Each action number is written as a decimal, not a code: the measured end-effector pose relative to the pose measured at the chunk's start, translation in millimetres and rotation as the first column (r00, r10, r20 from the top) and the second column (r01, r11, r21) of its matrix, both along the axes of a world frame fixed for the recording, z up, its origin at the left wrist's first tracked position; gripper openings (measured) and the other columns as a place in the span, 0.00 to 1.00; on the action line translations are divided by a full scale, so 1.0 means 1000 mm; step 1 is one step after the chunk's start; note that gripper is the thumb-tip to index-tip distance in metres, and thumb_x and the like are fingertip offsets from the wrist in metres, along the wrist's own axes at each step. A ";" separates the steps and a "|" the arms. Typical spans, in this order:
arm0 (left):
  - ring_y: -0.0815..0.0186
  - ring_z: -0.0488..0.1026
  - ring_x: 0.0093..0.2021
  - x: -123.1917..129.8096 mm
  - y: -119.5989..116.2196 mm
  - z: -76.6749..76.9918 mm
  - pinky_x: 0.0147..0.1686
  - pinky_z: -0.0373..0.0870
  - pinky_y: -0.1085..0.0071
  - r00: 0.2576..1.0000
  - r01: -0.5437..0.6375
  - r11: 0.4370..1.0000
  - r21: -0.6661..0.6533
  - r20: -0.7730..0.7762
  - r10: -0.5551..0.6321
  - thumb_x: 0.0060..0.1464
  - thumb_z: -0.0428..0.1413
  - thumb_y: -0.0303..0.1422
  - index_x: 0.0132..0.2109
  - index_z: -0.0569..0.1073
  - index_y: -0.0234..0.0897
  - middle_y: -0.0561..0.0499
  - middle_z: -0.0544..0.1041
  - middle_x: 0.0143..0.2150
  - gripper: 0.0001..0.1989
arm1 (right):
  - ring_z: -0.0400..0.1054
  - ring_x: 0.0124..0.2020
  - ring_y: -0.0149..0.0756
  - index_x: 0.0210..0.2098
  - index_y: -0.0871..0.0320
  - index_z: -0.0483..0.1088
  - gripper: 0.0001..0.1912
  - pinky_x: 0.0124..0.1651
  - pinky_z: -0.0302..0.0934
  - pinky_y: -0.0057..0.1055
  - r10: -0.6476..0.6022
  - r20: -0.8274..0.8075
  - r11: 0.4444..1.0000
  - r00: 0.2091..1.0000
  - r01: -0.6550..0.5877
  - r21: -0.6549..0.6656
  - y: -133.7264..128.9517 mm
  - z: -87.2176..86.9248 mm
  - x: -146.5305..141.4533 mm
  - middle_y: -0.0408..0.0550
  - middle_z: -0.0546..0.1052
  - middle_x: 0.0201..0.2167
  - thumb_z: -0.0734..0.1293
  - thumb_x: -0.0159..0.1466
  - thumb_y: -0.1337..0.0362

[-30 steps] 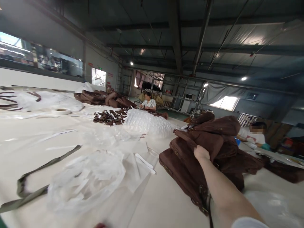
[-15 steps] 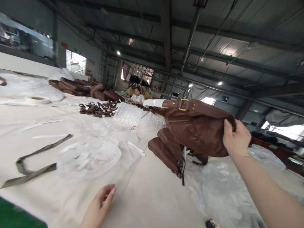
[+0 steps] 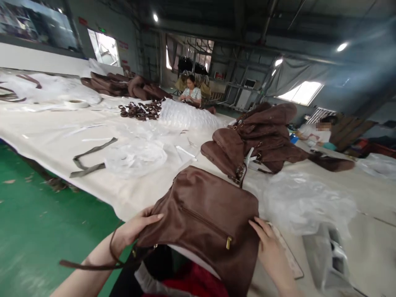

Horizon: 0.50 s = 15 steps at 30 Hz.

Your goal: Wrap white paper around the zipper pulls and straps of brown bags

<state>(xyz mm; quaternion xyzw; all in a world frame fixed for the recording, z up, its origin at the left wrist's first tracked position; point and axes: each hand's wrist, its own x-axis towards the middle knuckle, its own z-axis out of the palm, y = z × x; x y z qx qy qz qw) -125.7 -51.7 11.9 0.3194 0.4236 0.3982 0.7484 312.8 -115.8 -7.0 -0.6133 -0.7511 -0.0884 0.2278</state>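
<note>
A brown leather bag [image 3: 213,198] lies at the table's near edge, partly over my lap. A zip with a gold-coloured puller [image 3: 229,242] runs across its upward panel. At its left side my left hand [image 3: 139,227] grips the leather, thumb on top and fingers mostly underneath. My right hand [image 3: 269,243] holds the right edge, fingertips on the surface and thumb out of sight. A thin brown strap [image 3: 93,264] hangs over my left forearm. Beyond the bag is a pile of similar brown bags [image 3: 262,132].
Crumpled clear plastic [image 3: 303,202] lies to the right, with more plastic [image 3: 136,156] and a dark green strip [image 3: 89,165] to the left. Small brown straps [image 3: 142,110] and bubble wrap [image 3: 188,115] sit farther back. Two people [image 3: 192,93] are beyond the table.
My right hand has brought a brown bag from the pile to the near edge. My left hand, empty before, now grips its left side. The view has turned right and downward.
</note>
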 end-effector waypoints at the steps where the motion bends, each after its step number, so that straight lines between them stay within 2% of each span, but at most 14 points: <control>1: 0.51 0.79 0.43 0.007 -0.003 -0.001 0.44 0.76 0.59 0.998 -0.038 0.998 0.040 -0.056 0.040 0.40 0.69 0.38 0.50 0.73 0.37 0.44 0.80 0.45 0.28 | 0.64 0.58 0.41 0.54 0.53 0.68 0.31 0.58 0.61 0.43 -0.037 -0.060 0.999 0.997 0.037 -0.008 -0.009 -0.004 -0.001 0.48 0.68 0.57 0.53 0.56 0.79; 4: 0.55 0.79 0.40 0.022 -0.003 -0.004 0.39 0.77 0.65 0.953 -0.173 0.972 0.161 -0.221 0.207 0.37 0.70 0.41 0.48 0.73 0.35 0.46 0.81 0.42 0.30 | 0.62 0.59 0.43 0.53 0.54 0.68 0.23 0.60 0.59 0.46 -0.105 -0.251 0.994 0.962 0.106 -0.008 -0.036 -0.004 -0.015 0.50 0.67 0.58 0.55 0.62 0.73; 6: 0.55 0.79 0.39 0.026 0.005 -0.004 0.37 0.78 0.66 0.915 -0.229 0.954 0.196 -0.291 0.279 0.34 0.70 0.44 0.48 0.73 0.35 0.47 0.82 0.41 0.32 | 0.61 0.60 0.45 0.54 0.55 0.67 0.19 0.59 0.61 0.45 -0.111 -0.336 0.994 0.935 0.110 -0.021 -0.049 -0.004 -0.033 0.53 0.65 0.60 0.58 0.64 0.68; 9: 0.55 0.79 0.37 0.024 0.025 0.001 0.35 0.78 0.65 0.862 -0.271 0.940 0.208 -0.381 0.333 0.30 0.70 0.47 0.47 0.73 0.37 0.49 0.82 0.38 0.35 | 0.57 0.63 0.46 0.60 0.57 0.62 0.24 0.60 0.62 0.42 -0.054 -0.364 0.996 0.930 0.026 -0.080 -0.055 -0.007 -0.063 0.55 0.57 0.66 0.60 0.65 0.66; 11: 0.55 0.79 0.35 0.019 0.043 0.007 0.33 0.77 0.64 0.789 -0.275 0.931 0.239 -0.498 0.361 0.28 0.68 0.51 0.44 0.74 0.41 0.53 0.83 0.34 0.34 | 0.56 0.64 0.44 0.61 0.57 0.60 0.25 0.61 0.60 0.41 0.006 -0.376 0.993 0.926 -0.051 -0.110 -0.047 -0.008 -0.074 0.55 0.59 0.65 0.60 0.64 0.67; 12: 0.55 0.78 0.35 0.014 0.053 0.010 0.32 0.77 0.64 0.717 -0.232 0.937 0.263 -0.605 0.347 0.30 0.66 0.52 0.42 0.74 0.43 0.56 0.82 0.33 0.30 | 0.57 0.63 0.44 0.61 0.57 0.61 0.25 0.62 0.59 0.41 0.027 -0.384 0.989 0.923 -0.080 -0.124 -0.041 -0.007 -0.077 0.54 0.60 0.64 0.61 0.64 0.68; 13: 0.55 0.78 0.35 0.009 0.063 0.011 0.31 0.76 0.65 0.586 -0.158 0.941 0.299 -0.739 0.333 0.35 0.63 0.53 0.39 0.75 0.44 0.58 0.82 0.30 0.25 | 0.57 0.63 0.44 0.60 0.57 0.62 0.25 0.62 0.59 0.41 0.037 -0.393 0.985 0.919 -0.100 -0.140 -0.035 -0.006 -0.078 0.53 0.62 0.64 0.61 0.64 0.68; 15: 0.56 0.78 0.32 -0.004 0.080 0.009 0.31 0.75 0.64 0.305 0.089 0.943 0.321 -0.910 0.281 0.46 0.55 0.51 0.34 0.76 0.43 0.59 0.80 0.25 0.18 | 0.58 0.62 0.43 0.58 0.57 0.64 0.23 0.62 0.59 0.41 0.047 -0.409 0.979 0.911 -0.122 -0.160 -0.025 0.000 -0.076 0.52 0.64 0.62 0.61 0.63 0.69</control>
